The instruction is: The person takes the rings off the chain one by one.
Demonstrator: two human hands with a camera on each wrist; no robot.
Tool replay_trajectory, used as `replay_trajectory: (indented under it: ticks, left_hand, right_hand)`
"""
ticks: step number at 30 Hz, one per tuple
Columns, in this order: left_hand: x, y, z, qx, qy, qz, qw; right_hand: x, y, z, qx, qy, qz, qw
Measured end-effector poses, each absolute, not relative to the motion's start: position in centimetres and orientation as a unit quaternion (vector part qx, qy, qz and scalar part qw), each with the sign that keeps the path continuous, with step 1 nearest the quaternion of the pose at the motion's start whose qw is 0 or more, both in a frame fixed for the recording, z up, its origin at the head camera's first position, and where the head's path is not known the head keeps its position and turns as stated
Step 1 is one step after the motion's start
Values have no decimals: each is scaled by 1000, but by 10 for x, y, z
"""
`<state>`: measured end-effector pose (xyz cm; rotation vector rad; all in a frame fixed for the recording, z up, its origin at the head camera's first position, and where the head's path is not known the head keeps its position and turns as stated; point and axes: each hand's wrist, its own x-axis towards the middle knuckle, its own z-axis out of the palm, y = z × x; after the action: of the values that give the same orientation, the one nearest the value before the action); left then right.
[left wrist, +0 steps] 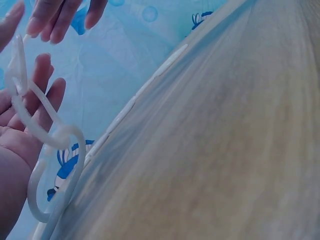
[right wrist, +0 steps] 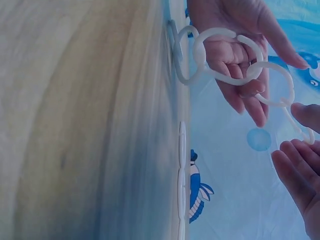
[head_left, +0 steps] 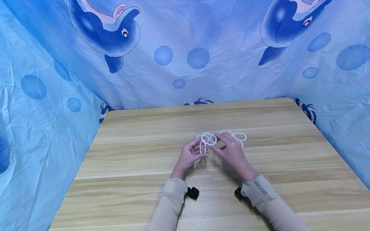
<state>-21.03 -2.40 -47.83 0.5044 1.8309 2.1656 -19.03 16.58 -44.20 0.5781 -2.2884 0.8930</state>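
Above the wooden table [head_left: 127, 192], we see the right hand [head_left: 231, 151] pinching a white link chain [right wrist: 199, 54]. The left hand's [head_left: 188, 156] loose, parted fingers seem to touch it.

Chain links [right wrist: 199, 54]: white
Worktop [head_left: 130, 160]: tan wood grain
Backdrop [head_left: 138, 80]: light blue, darker dolphins [head_left: 118, 37] and spots [head_left: 198, 58]
Sleeves [head_left: 166, 205]: pale beige
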Motion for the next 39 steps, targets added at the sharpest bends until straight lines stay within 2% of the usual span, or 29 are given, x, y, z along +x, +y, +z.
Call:
replay_trajectory:
  ticks: [13,25,33,39]
  left_hand:
    - [-211,-22,-479,175,645,734,119]
    - [-213,-26,-481,141,618,765,116]
    - [-212,-25,-476,125,621,766,116]
    - [-211,-26,-474,113,626,764,110]
  right_hand:
    - [-191,171,-440,199,-871,348,286]
    - [-189,174,-439,203,-874,349,269]
    - [-189,178,-437,244,-869,321,287]
    - [-192,180,-439,294,-850,290,326]
